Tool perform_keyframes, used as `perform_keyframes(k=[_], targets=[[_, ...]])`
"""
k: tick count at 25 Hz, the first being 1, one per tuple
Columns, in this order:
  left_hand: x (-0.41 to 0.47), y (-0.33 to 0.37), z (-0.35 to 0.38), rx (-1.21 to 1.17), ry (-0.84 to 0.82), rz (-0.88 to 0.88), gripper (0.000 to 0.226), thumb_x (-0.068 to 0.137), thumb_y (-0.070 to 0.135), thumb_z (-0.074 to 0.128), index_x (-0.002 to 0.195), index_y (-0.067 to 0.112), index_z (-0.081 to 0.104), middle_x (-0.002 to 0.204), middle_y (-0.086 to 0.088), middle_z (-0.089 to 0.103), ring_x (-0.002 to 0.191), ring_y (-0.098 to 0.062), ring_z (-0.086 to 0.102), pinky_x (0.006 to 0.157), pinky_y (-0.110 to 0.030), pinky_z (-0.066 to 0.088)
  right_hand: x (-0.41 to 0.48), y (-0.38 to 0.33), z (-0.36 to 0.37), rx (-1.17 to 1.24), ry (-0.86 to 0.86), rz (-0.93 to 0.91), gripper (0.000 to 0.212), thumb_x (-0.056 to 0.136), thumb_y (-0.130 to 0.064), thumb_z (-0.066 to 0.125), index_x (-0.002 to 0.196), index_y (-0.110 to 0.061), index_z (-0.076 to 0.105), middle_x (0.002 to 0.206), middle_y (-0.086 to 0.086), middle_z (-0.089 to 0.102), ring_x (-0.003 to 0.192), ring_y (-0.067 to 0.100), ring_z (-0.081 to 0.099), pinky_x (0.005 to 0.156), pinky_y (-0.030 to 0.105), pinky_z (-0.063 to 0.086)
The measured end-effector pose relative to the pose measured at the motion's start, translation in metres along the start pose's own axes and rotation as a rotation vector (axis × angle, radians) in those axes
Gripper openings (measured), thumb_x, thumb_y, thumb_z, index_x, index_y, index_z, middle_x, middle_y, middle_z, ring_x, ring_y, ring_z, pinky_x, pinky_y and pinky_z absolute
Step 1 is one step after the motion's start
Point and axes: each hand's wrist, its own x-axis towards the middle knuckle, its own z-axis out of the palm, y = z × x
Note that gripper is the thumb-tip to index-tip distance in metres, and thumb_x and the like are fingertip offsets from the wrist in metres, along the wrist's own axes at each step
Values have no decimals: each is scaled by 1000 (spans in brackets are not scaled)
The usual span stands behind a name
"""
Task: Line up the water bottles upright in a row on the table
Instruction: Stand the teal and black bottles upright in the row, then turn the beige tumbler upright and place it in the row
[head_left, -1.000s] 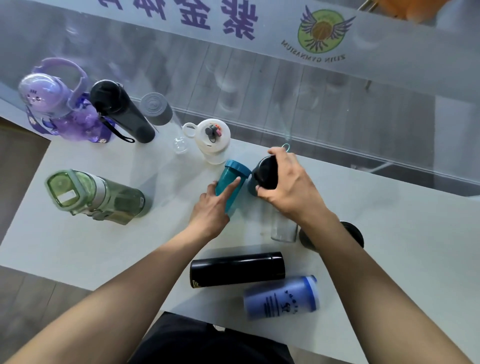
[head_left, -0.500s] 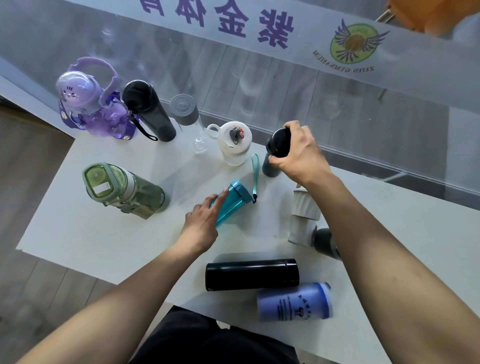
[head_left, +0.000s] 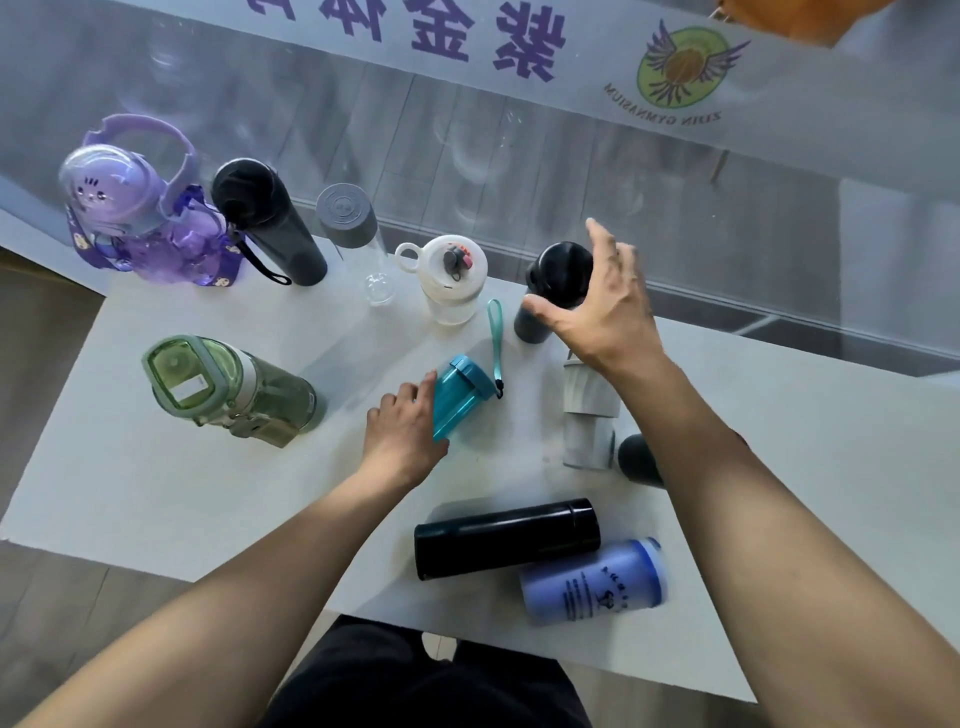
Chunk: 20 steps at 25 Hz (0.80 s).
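Note:
Along the back edge of the white table (head_left: 156, 467) stand a purple bottle (head_left: 140, 208), a black bottle (head_left: 270, 223), a clear bottle with a grey cap (head_left: 353, 234), a white-lidded bottle (head_left: 452, 275) and a dark grey bottle (head_left: 550, 291). My right hand (head_left: 602, 306) hovers open just off the dark grey bottle. My left hand (head_left: 405, 431) rests on a tilted teal bottle (head_left: 460, 395). A green bottle (head_left: 223, 389) stands at the left. A black flask (head_left: 506, 538), a blue bottle (head_left: 597, 582) and a white bottle (head_left: 589, 415) lie on the table.
A glass wall (head_left: 519, 171) with purple lettering rises right behind the table's back edge. Another dark bottle (head_left: 639, 460) lies half hidden under my right forearm. The table's near edge is close to my body.
My right hand set the dark grey bottle upright at the back beside the white-lidded one and let go. My left hand stayed on the teal bottle.

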Motion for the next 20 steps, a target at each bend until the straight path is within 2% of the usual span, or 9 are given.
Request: perform_keyframes(k=[2,4,5,7,9,11,15,17,20], targets=[[3,0,-2,-10,-10,12,88,79,35,71,150,20,23,128,-11,51,107,-34,53,88,-44,46,-24,2,0,18,198,-83,84,82,-53,69,149,-14,38,134,11,47,123,27,49,108,37,41],[-1,0,-6,-72,15,43,83,79,29,71,148,18,28,126,-12,51,105,-35,53,87,-45,48,-52,2,2,38,311,-113,59,87,-35,66,138,-11,50,124,11,52,113,27,54,101,38,46],[-4,0,-7,-124,26,72,81,78,25,71,147,19,30,126,-11,51,105,-34,53,88,-46,48,-65,3,6,50,304,-99,52,88,-30,66,134,-11,54,121,10,53,109,27,56,98,39,48],[-13,1,-11,-234,43,161,80,76,22,72,145,21,32,129,-8,50,109,-32,53,92,-44,48,-88,5,15,84,147,-23,48,89,-31,68,132,-13,56,121,8,54,109,25,58,99,42,49],[-22,4,-16,-312,46,270,80,75,20,73,144,23,33,133,-5,50,113,-30,52,94,-42,47,-106,4,23,115,-105,89,58,89,-43,69,139,-19,51,131,6,51,120,22,54,107,42,45],[-26,11,-21,-346,58,348,80,75,18,75,144,23,34,135,-4,49,115,-30,53,95,-42,48,-116,3,26,124,-245,182,68,87,-55,67,144,-27,45,138,4,48,129,21,50,111,42,42],[-25,30,-33,-397,120,428,81,74,18,79,143,23,37,138,-2,47,120,-28,50,98,-38,43,-116,2,7,374,-225,260,64,82,-52,75,138,-30,52,126,-4,61,113,14,63,101,32,52],[-25,42,-37,-417,142,477,81,73,17,80,142,22,38,138,-1,47,120,-26,51,98,-34,41,-114,3,-6,445,-213,261,65,80,-45,81,136,-27,53,120,-8,62,108,11,64,96,27,55],[-26,61,-38,-454,163,529,85,74,20,82,144,23,35,138,0,48,119,-26,53,101,-36,44,-109,6,-24,489,-144,246,63,74,-40,87,127,-27,56,109,-16,61,104,10,65,90,28,57]])
